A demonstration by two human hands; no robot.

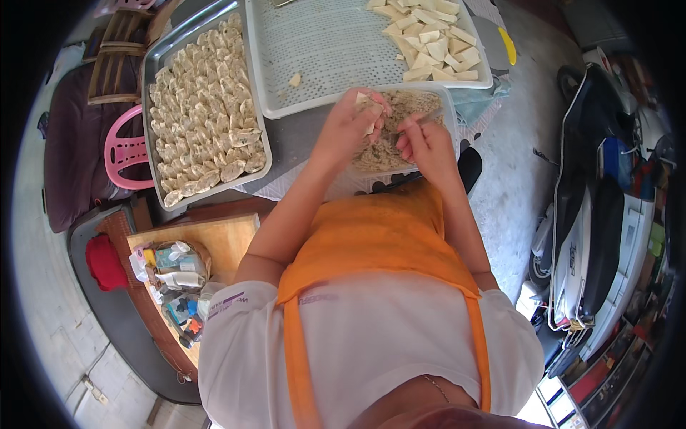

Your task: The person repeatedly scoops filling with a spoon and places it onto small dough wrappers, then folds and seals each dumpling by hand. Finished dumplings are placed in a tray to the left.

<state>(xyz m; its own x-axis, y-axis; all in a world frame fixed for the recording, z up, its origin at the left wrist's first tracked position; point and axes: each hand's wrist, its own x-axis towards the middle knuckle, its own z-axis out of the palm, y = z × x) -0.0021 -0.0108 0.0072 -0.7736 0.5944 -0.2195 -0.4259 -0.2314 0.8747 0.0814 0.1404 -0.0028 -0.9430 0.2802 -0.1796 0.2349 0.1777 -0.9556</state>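
Observation:
My left hand [356, 120] holds a pale, tofu-like piece [370, 110] above the left side of a clear plastic tub [452, 123]. The tub holds a brownish minced filling [412, 102]. Over its right side, my right hand [423, 140] grips a metal utensil [433, 114], whose working end is hard to make out. Behind the tub, a white perforated tray [321, 59] carries a pile of pale cut pieces [437, 45] at its right and one small piece [295, 80] near its front. On the left, a metal tray [214, 189] bears tight rows of filled pieces [201, 112].
A pink plastic stool or handle [126, 147] stands left of the metal tray. Below are a wooden board [230, 236] with a basket of small items [179, 263] and a red cloth [106, 263]. A motor scooter [584, 214] stands at the right.

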